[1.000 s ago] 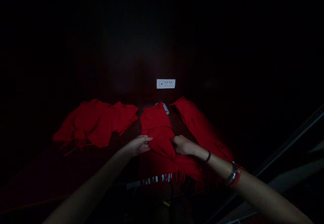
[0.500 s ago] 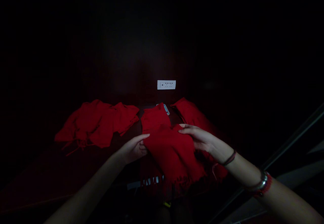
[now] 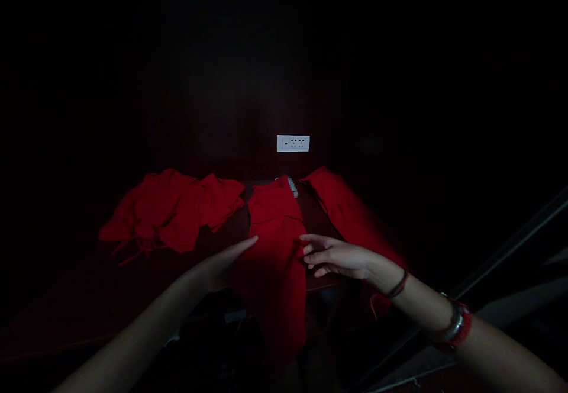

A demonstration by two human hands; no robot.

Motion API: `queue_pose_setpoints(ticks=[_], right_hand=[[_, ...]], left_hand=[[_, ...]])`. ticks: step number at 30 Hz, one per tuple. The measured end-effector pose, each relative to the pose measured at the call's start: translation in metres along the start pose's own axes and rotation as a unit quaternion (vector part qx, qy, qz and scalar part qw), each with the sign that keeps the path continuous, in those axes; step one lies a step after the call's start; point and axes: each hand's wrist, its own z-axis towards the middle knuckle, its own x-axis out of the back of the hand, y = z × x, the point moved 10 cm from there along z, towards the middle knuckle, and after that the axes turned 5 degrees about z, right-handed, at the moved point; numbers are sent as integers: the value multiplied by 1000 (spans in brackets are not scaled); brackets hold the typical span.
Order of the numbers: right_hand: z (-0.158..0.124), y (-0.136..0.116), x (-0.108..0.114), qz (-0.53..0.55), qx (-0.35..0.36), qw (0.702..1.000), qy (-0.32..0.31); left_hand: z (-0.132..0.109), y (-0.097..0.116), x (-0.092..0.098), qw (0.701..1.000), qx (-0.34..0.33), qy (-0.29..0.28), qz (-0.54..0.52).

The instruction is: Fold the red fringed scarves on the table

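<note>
Nearest, the red scarf [image 3: 275, 274] lies between the two hands, and its near end droops over the table [image 3: 233, 230] edge toward the person. The left hand [image 3: 226, 263] is open and flat, fingers stretched together, laid along the scarf's left edge and gripping nothing. The right hand [image 3: 339, 258] is just as open, with its fingers [image 3: 310, 245] spread at the scarf's right edge. The dim light does not show whether they press the cloth or hover just over it. A thread band [image 3: 397, 286] and a bangle [image 3: 457, 325] sit on that wrist.

The step in hand looks like smoothing a folded strip flat, with both palms squaring its sides. A further fold would, I judge, call for a fresh pinch at the hanging end, since neither hand has any hold on it (loose cloth like this slips off an edge easily).

The scarf's long axis runs straight away from the person. Its far end points at the wall beyond the fingertips and its near end hangs down.

Farther out, left of the left hand, a crumpled red heap [image 3: 173, 215] lies well apart. Right of the right hand, another red scarf [image 3: 350, 215] stretches at a slant. Past the strip's far end sits a small blurred object [image 3: 291, 187], and above it a white socket plate [image 3: 293, 143] is on the wall.
</note>
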Motion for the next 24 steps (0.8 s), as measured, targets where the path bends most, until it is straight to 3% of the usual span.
queue_pose_setpoints(ticks=[3,7,12,16,19,21,24], right_hand=[[21,19,15,37,6,997,75],[41,23,25,70,23,988,136],[44,11,24,89,27,990,103],[30,3,41,55,55,990,114],[33,11,43,36,25,994,103],[45,9,43,16,31,994,100],[70,-9,53,-78,91,981,152]], left_hand=[[4,-6,12,997,-23,54,45],[20,-4,8,998,-37,39,39],[25,5,12,997,-51,40,45],[19,7,14,996,-76,-23,30],[24,9,5,993,-75,-84,42],[36,19,6,993,-89,-60,38],[60,39,21,992,-110,42,37]])
